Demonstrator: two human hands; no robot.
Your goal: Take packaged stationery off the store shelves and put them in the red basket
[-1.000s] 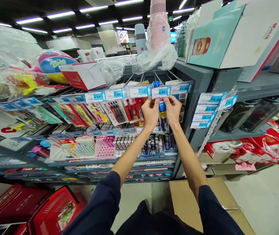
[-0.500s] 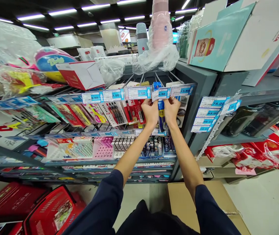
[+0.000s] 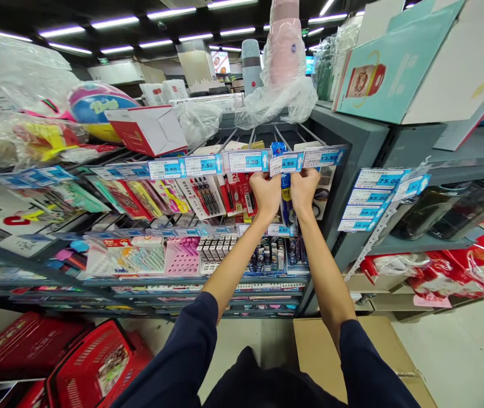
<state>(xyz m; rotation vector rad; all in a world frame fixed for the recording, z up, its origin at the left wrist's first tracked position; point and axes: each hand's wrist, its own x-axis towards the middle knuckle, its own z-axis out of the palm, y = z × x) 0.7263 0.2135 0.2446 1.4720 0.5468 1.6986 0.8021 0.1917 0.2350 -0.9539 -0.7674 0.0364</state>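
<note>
Pinching the price tag (image 3: 287,164) with your left hand (image 3: 266,194) and right hand (image 3: 304,188), a blue packet (image 3: 285,195) between them, red basket (image 3: 97,362) near left.

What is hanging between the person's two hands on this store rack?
In the head view, a narrow blue and yellow packaged item hangs between the left hand and the right hand; its exact kind cannot be read.

1. Upper garment (image 3: 248,385): dark, near-black navy, matte.
2. Left sleeve (image 3: 174,357): long, dark navy, ending at mid-forearm.
3. Right sleeve (image 3: 369,368): matches the left sleeve in colour and length.
4. Left hand (image 3: 265,195) and right hand (image 3: 304,190): bare, as are both forearms below the cuffs.
</note>
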